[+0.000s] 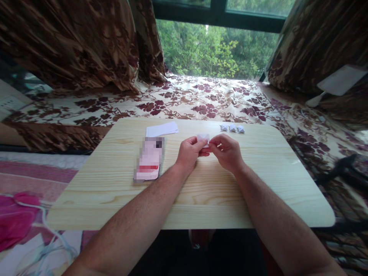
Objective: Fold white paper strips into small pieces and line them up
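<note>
My left hand [189, 152] and my right hand [227, 151] meet over the middle of a pale wooden table [258, 184]. Both pinch a small white piece of folded paper [203, 138] between thumbs and fingers, just above the tabletop. A stack of white paper sheets [161, 129] lies behind my left hand. Three small folded white paper shapes [232, 128] sit in a row near the table's far edge, behind my right hand.
A phone with a blurred screen [149, 159] lies flat left of my left hand. Flowered fabric [184, 97] covers the sill beyond the table, with curtains on both sides of a window. Pink cloth [14, 218] and a white cable [54, 241] lie at lower left.
</note>
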